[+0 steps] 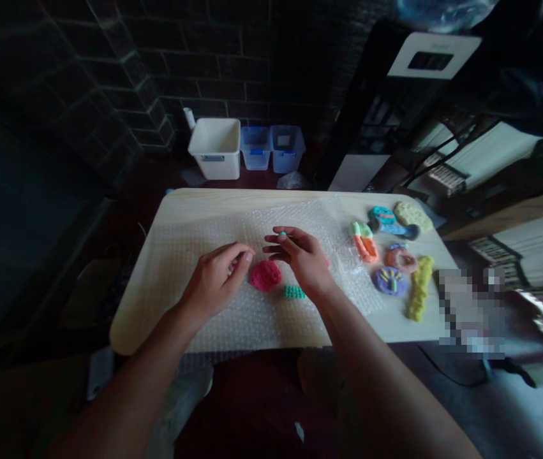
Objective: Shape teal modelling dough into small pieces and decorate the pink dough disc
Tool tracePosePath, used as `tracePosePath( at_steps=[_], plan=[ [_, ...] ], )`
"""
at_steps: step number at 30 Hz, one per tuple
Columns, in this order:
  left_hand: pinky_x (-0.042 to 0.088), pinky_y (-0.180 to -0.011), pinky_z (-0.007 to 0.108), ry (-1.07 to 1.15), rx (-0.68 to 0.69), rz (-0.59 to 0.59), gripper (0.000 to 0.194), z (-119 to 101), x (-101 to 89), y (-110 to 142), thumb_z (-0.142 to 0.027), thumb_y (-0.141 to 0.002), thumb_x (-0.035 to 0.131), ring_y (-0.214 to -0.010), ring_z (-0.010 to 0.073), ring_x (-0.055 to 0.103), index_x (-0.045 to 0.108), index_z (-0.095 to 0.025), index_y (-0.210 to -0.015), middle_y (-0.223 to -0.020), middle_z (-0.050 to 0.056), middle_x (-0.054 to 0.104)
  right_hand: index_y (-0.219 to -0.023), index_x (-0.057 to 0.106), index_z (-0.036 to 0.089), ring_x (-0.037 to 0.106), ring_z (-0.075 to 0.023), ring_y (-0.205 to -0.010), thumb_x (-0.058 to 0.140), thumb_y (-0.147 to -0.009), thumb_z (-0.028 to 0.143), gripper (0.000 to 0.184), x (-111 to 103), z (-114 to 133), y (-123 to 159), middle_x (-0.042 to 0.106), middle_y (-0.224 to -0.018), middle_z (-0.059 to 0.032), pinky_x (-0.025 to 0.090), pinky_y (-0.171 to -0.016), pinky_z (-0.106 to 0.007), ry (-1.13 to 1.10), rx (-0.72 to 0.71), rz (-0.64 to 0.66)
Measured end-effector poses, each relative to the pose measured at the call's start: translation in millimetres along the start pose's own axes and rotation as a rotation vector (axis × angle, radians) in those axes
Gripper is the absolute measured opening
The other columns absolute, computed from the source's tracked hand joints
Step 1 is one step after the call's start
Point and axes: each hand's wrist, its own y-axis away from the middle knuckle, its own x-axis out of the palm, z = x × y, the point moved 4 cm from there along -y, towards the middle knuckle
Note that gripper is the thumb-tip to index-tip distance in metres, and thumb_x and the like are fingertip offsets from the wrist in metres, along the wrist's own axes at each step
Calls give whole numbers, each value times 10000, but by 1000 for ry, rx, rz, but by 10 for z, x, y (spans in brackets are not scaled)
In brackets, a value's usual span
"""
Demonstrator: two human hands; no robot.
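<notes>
My left hand (216, 278) is above the bubble wrap (194, 245), left of a flat crimson clay disc (266, 275). Its fingers curl in towards the thumb, and whatever they may hold is hidden. My right hand (304, 256) hovers to the right of the disc, with a tiny green clay piece (282, 234) at its thumb and finger tips. Below that hand lies a green clay block (295, 292) with a bumpy surface of small beads, partly covered by the wrist. A bit of pink shows behind the right hand, mostly hidden.
Several clay shapes lie at the table's right: a purple disc with yellow strokes (390, 281), a yellow strip (421, 288), an orange-and-green loop (364, 242) and a blue dumbbell shape (394, 229). Beyond the wooden table (185, 203) stand a white bin (216, 150) and blue bins (256, 148).
</notes>
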Motion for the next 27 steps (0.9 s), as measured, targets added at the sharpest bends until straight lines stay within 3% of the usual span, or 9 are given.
tracePosePath(
  at_steps=[4, 7, 9, 12, 15, 19, 21, 24, 27],
  plan=[
    [544, -762, 282, -15, -16, 13, 259, 54, -20, 39, -375, -1080, 519, -853, 198, 752, 724, -216, -1066, -975, 42, 801, -920, 702, 186, 772, -190, -670, 762, -917, 516, 335, 4, 8, 28, 825, -842, -84, 626, -647, -321, 16, 64, 3],
    [546, -764, 292, -16, -22, 3, 261, 85, -42, 44, -386, -1076, 525, -832, 201, 755, 727, -222, -1051, -958, 34, 800, -701, 676, 178, 638, -151, -452, 744, -909, 623, 496, 33, 38, 52, 710, -558, -53, 503, -458, -264, 144, 62, 15],
    [544, -769, 296, -22, -21, -1, 264, 88, -56, 40, -384, -1076, 523, -814, 197, 751, 727, -220, -1043, -943, 30, 796, -616, 669, 175, 562, -121, -393, 777, -879, 631, 537, 40, 57, 55, 652, -483, -33, 427, -411, -246, 205, 15, -7],
    [537, -767, 293, -33, -17, 8, 269, 77, -71, 35, -386, -1080, 519, -804, 189, 745, 725, -215, -1047, -936, 25, 789, -756, 770, 161, 642, -119, -518, 845, -849, 507, 366, 45, 35, 27, 759, -656, -49, 484, -496, -231, 199, -34, -10],
    [536, -765, 286, -29, -23, 13, 274, 72, -81, 37, -394, -1083, 519, -835, 191, 749, 723, -213, -1053, -948, 27, 789, -947, 780, 174, 737, -154, -686, 831, -852, 328, 189, 35, -44, -28, 822, -869, -58, 581, -624, -268, 103, 16, 0],
    [535, -776, 285, -31, -25, 7, 277, 72, -93, 45, -399, -1083, 523, -850, 190, 748, 727, -213, -1056, -961, 27, 793, -946, 726, 186, 744, -151, -656, 721, -911, 257, 80, 13, -74, -61, 811, -842, -40, 610, -656, -283, 17, 56, -31],
    [536, -780, 286, -34, -19, 7, 277, 68, -95, 47, -397, -1082, 526, -851, 190, 744, 729, -213, -1051, -968, 29, 795, -901, 711, 180, 701, -143, -550, 684, -963, 378, 210, 23, -47, -40, 769, -704, -30, 569, -552, -257, 67, 66, -29],
    [533, -781, 288, -39, -18, 3, 274, 63, -94, 46, -391, -1080, 528, -852, 191, 742, 731, -211, -1043, -968, 29, 798, -723, 649, 189, 545, -121, -358, 660, -953, 649, 514, 55, -1, 24, 634, -483, -7, 389, -355, -230, 218, 98, -16],
    [524, -769, 293, -49, -13, 1, 276, 58, -92, 41, -392, -1077, 533, -839, 193, 739, 732, -209, -1027, -953, 30, 797, -572, 558, 212, 430, -83, -313, 734, -876, 712, 611, 79, 40, 61, 524, -407, 31, 288, -322, -229, 271, 46, -24]
  ],
)
